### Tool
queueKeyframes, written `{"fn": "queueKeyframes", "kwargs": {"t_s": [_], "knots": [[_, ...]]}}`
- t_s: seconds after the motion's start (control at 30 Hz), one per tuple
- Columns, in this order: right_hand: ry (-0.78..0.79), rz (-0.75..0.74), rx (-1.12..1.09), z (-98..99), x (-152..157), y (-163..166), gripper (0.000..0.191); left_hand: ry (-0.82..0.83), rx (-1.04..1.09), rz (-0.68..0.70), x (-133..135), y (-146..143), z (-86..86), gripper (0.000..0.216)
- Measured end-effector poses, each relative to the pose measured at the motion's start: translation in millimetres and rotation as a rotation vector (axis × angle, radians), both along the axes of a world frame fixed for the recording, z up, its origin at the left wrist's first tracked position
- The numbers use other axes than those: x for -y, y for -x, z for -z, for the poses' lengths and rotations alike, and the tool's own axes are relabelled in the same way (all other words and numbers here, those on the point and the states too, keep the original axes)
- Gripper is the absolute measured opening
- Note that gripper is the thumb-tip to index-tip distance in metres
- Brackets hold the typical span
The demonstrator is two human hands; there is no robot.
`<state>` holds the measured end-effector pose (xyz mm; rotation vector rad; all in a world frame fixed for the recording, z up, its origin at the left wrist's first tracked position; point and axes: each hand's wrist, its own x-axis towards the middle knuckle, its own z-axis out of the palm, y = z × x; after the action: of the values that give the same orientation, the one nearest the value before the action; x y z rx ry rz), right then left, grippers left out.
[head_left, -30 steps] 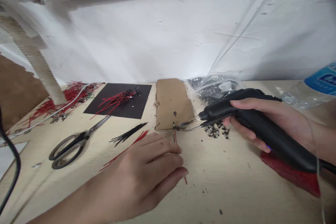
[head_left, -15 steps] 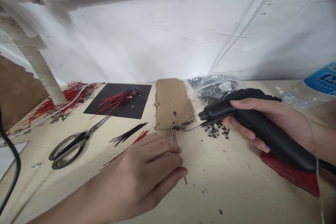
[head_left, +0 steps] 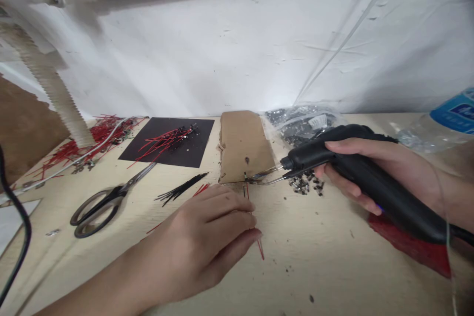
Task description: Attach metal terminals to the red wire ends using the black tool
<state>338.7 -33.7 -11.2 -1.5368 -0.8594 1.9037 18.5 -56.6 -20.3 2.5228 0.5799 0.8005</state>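
My right hand (head_left: pixel 385 170) is wrapped round a black soldering gun (head_left: pixel 355 173), whose metal tip (head_left: pixel 259 180) touches the top end of thin red and black wires (head_left: pixel 247 192) at the edge of a cardboard strip (head_left: pixel 242 145). My left hand (head_left: pixel 207 232) rests on the table with its fingers pressed together, pinching those wires; a red wire end (head_left: pixel 261 249) sticks out below the fingertips.
Scissors (head_left: pixel 107 200) lie at the left, beside loose black wires (head_left: pixel 181 188). A black sheet (head_left: pixel 166 150) bears red wires. A bag of small metal parts (head_left: pixel 303 121), loose parts (head_left: pixel 305 185), a red cloth (head_left: pixel 411 244), a water bottle (head_left: pixel 444 118) and a black cable (head_left: pixel 18 237) are about.
My left hand has shifted slightly up and left along the wires. The soldering gun stays put.
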Motion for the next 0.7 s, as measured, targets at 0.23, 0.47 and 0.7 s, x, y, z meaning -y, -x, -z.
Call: {"fn": "queueKeyframes", "kwargs": {"t_s": [0.23,0.47,0.7], "knots": [[0.017,0.012,-0.007,1.2,-0.4,-1.8,0.049,-0.014,0.024,0.003,-0.6,0.1,1.6,0.013],[0.053,0.043,-0.005,-2.2,-0.4,0.5,0.049,-0.029,0.036,-0.003,-0.6,0.8,3.3,0.014],[0.071,0.056,-0.008,-3.0,-0.1,1.0,0.049,-0.027,0.029,-0.002,-1.6,0.4,3.2,0.013]]}}
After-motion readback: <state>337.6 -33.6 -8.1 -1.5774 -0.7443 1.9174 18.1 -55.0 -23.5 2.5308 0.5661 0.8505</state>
